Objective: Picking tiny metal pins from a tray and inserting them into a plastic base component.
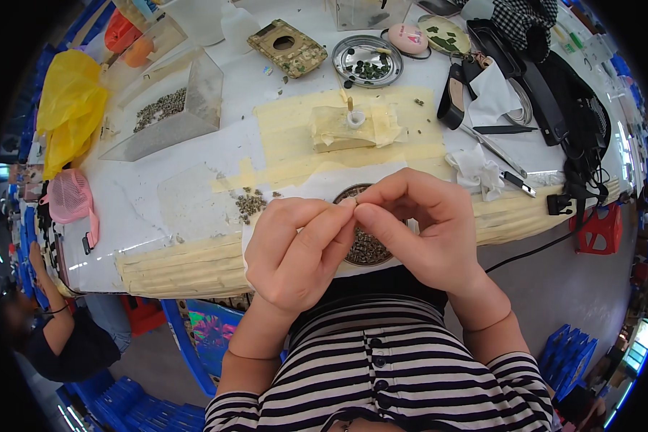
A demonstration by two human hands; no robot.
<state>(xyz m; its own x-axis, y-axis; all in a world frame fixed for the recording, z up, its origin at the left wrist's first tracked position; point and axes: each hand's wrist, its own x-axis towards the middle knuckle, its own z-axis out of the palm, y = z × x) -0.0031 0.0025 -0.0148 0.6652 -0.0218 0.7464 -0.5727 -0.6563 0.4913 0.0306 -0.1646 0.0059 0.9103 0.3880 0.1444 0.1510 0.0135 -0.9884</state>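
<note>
Centrally, L hand (pixel 295 248) & R hand (pixel 432 227) meet, fingertips pinched narrow on a tiny piece (pixel 356 202) above a dish (pixel 369 263) of small grey-brown bits (pixel 366 248), near edge of surface (pixel 183 162). Prob. best: light, steady grip, over dish to catch drops. Fingertips mostly hide piece; shape unclear. Hands partly cover dish.
</note>
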